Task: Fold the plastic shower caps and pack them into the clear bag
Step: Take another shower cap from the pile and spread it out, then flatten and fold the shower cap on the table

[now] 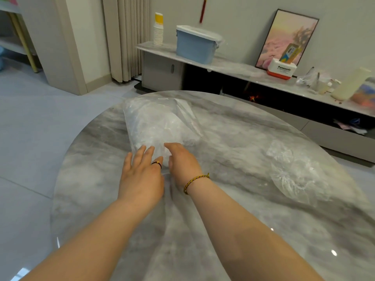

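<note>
Left hand lies flat, fingers straight, on the near end of the clear bag, which runs lengthwise toward the table's far edge. Right hand curls there too; whether it holds anything, I cannot tell. One loose shower cap lies rightward, near the right edge, closest to that hand.

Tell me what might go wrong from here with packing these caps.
The clear plastic bag looks stuffed and puffy, so caps may spring back out at the near end, where the left hand and right hand touch it.
The glossy grey marble table looks slick, so the bag may slide away.
The loose crumpled transparent shower cap lies unfolded near the table's right edge and could slip off.
</note>
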`<state>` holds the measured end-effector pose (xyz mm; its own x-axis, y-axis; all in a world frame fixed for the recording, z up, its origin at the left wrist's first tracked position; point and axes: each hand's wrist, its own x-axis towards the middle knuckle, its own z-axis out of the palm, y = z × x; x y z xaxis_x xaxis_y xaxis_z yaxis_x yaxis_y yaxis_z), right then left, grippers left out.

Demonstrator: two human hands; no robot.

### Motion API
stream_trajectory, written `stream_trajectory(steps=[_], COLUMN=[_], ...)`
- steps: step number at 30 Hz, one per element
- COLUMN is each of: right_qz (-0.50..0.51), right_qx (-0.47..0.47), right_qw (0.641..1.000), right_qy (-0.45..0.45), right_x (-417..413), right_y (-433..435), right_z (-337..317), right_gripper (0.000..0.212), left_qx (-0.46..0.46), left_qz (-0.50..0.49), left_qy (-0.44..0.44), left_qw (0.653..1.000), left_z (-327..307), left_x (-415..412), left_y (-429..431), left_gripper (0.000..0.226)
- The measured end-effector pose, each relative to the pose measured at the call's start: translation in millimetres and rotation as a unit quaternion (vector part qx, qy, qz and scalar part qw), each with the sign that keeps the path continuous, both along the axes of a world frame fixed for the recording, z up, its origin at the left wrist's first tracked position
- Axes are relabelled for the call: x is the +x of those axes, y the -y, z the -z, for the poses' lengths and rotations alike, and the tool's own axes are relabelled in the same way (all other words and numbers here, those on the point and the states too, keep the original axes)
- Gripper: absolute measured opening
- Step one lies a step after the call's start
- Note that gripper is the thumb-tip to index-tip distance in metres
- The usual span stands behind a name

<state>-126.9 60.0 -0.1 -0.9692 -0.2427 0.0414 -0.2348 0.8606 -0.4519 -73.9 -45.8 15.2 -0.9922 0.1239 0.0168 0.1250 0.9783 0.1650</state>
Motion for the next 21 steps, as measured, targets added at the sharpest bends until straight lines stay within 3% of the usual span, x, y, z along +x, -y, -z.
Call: stream_trajectory(steps=[11, 15, 19, 21], right_qz=[0.088, 0.169, 0.264, 0.302], right_qx=[-0.014, -0.055, 0.048, 0.119], right_qw=[0.996, 0.980, 0.960, 0.945], right_qy=[-0.031, -0.087, -0.086, -0.047], right_x=[56.1, 76.1, 93.8, 95.8], right_y=[-88.4, -129.5, -190.4, -219.8], right_z=[-5.2, -3.1, 13.3, 20.3], right_gripper=[0.036, 0.028, 0.036, 0.046], left_qx=[-0.048, -0.053, -0.052, -0.045], left_qz=[0.158, 0.203, 0.227, 0.228], left_qy=[0.046, 0.073, 0.076, 0.071], left_qw=[0.985, 0.975, 0.970, 0.970], left_z=[24.1, 42.9, 56.6, 59.3], left_x=[24.4, 30.2, 29.1, 27.5], left_y=[-45.2, -59.2, -63.3, -63.8], left_gripper=[0.055, 0.056, 0.057, 0.075])
